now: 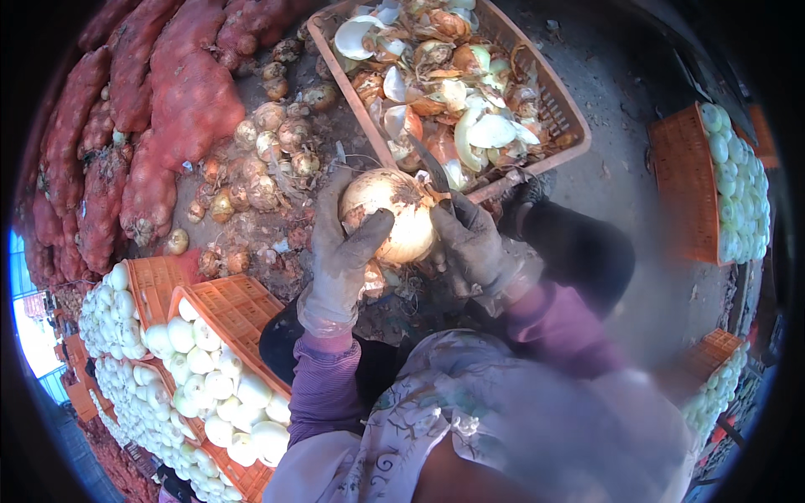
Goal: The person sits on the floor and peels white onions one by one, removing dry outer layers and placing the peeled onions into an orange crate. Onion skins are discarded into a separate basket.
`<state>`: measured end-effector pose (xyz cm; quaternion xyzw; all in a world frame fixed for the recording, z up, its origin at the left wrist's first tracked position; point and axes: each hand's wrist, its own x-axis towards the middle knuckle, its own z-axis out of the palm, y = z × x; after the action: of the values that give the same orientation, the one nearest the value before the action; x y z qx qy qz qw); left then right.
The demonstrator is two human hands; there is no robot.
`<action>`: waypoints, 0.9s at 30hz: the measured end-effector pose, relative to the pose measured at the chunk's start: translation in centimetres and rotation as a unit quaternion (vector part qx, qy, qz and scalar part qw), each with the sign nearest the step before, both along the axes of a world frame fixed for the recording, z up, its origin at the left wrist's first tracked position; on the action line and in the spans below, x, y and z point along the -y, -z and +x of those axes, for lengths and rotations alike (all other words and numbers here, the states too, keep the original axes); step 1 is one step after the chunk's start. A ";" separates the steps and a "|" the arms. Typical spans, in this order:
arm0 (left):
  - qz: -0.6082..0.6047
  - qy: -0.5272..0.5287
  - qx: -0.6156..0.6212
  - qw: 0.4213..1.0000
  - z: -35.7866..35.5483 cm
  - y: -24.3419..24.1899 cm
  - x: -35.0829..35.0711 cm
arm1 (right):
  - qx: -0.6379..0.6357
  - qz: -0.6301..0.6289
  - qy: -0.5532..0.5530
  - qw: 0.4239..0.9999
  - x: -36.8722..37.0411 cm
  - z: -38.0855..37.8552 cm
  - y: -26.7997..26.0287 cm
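A large yellow onion, dry skin still on it, sits in the gloved grip of my left hand, thumb across its near side. My right hand, gloved too, is closed around a knife whose dark blade points up and away beside the onion's top. Fingers of the right hand meet the onion's right side by its neck; the knife's handle is hidden in that hand. Just beyond both hands stands an orange plastic crate filled with onion skins and peelings.
Red mesh sacks of onions are piled at the left. Loose unpeeled onions lie on the ground beside them. Orange crates of peeled white onions stand at lower left, with another crate at right. My bent knee is beside the right hand.
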<state>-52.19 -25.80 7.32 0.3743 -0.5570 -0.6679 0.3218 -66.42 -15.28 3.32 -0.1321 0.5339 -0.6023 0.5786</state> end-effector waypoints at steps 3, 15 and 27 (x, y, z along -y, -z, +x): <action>-0.084 0.051 0.001 0.995 -0.4 1.3 -2.2 | 0.023 0.012 0.048 0.999 -1.9 0.6 0.2; -0.101 0.080 0.041 0.991 -0.8 2.4 -1.5 | -0.148 -0.004 -0.052 0.988 -4.7 -2.1 -2.4; -0.143 0.074 0.035 0.986 -1.6 3.1 -1.0 | -0.505 -0.022 -0.208 0.838 -4.9 -2.5 -0.7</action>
<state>-53.83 -24.80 4.19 0.3052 -0.6835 -0.5903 0.3021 -68.97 -10.38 4.02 -0.5383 0.6986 -0.3291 0.3375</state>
